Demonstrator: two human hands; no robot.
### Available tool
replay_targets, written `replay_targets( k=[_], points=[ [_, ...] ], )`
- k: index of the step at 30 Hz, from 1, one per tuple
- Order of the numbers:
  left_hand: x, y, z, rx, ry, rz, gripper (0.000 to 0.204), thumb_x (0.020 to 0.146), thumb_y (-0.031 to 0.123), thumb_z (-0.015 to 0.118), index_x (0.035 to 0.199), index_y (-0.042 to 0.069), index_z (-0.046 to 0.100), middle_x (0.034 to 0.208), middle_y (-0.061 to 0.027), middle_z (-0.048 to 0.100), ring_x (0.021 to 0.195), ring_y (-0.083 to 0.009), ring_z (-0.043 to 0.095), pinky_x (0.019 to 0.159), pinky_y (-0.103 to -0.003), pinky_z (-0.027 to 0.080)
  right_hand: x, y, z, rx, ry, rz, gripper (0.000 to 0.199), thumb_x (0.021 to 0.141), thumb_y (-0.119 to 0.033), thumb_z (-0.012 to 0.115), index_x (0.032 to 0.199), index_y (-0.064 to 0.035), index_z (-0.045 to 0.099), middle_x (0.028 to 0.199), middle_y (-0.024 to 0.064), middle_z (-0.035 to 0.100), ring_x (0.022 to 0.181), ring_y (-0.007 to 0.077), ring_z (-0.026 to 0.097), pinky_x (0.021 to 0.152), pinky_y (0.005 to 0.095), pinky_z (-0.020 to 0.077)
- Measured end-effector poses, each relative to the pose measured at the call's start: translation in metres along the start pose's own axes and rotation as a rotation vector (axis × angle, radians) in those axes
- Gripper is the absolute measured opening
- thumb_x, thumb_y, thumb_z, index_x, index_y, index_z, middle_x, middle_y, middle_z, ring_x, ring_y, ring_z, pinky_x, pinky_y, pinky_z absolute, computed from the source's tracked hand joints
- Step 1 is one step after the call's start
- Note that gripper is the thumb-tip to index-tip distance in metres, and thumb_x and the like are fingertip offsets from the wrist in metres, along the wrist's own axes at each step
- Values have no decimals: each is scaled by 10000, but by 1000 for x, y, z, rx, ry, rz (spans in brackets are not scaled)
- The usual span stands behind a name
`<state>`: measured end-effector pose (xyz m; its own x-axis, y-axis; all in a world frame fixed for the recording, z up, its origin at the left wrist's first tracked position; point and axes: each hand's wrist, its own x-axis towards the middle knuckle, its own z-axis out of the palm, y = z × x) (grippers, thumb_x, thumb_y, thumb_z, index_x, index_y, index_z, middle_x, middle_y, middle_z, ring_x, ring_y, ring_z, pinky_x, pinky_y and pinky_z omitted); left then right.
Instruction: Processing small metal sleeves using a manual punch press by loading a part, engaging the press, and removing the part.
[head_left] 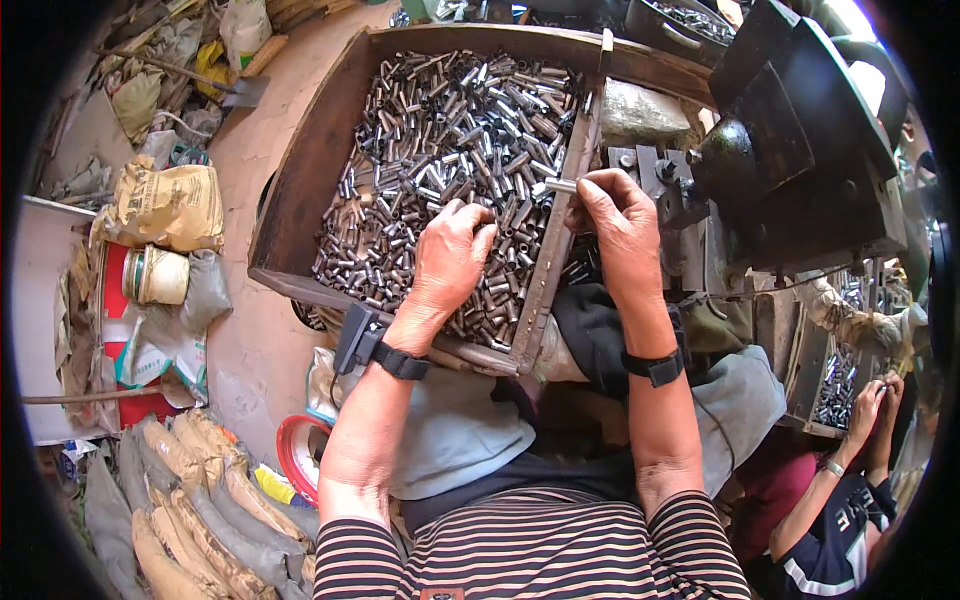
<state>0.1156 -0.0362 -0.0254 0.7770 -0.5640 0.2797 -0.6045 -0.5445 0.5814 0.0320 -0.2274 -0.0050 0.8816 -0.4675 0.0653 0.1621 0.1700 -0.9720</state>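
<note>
Short silvery metal tubes (pixel 450 120) fill the shallow dark wooden tray (pixel 300 190) that sits in front of me, piled thick from its far wall down to the near rim. My left hand (pixel 450 255) lies palm down on the heap near the tray's right side, fingers curled into the tubes, though I cannot tell whether any tube is actually gripped. My right hand (pixel 620 225) hovers just past the tray's right wall, thumb and fingertips pinching a single silvery metal tube (pixel 560 185) that points left, back over the tray's edge. Both wrists carry black straps; the left one bears a small black box (pixel 355 338). Right of the tray stands a dark, greasy iron machine (pixel 800 150) with a grey metal block (pixel 655 180) just beside my right hand. The tray rests over a worn, reddish clay-coloured floor (pixel 250 330). On my left I see a crumpled tan paper sack (pixel 165 205), a small cream-coloured tin can (pixel 160 275), and a row of stuffed grey and tan sacks (pixel 190 500) lower down, with a red plastic ring (pixel 290 455) near them. At the lower right another person's hands (pixel 870 400) reach toward a second tray of tubes (pixel 835 385).
</note>
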Motion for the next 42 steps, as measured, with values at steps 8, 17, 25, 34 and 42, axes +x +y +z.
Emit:
replay_targets(
  k=[8,17,25,34,42],
  points=[
    [-15,35,8,160,-232,151,253,788,109,682,1014,45,589,932,-163,580,847,-374,606,720,-438,509,-34,-13,-19,182,-69,211,83,916,-116,594,933,-35,584,809,56,642,646,127,634,614,255,541],
    [-21,31,13,192,-204,261,231,774,103,674,989,59,601,902,-116,570,849,-330,613,691,-408,527,-56,-13,-24,255,-72,327,60,890,-73,601,888,-26,563,803,44,609,662,132,632,624,265,543],
    [-21,35,10,195,-168,198,93,798,86,603,868,40,563,898,-147,554,838,-342,611,689,-443,521,-60,-7,-15,247,-104,347,50,879,-43,595,906,-26,557,830,38,597,706,139,637,666,274,544],
    [-27,32,-1,30,-102,50,132,852,134,591,914,23,552,937,-182,559,864,-379,596,727,-463,493,-64,-7,3,128,-162,256,184,893,-34,567,1070,8,541,901,51,593,746,124,618,698,262,529],
    [-52,49,-2,-737,-126,-233,159,927,121,552,1008,-14,577,830,-7,576,736,-64,519,635,-244,447,-72,-14,29,-535,-286,-129,352,831,15,540,1182,-1,545,844,156,638,759,178,623,713,319,495]
  ],
)
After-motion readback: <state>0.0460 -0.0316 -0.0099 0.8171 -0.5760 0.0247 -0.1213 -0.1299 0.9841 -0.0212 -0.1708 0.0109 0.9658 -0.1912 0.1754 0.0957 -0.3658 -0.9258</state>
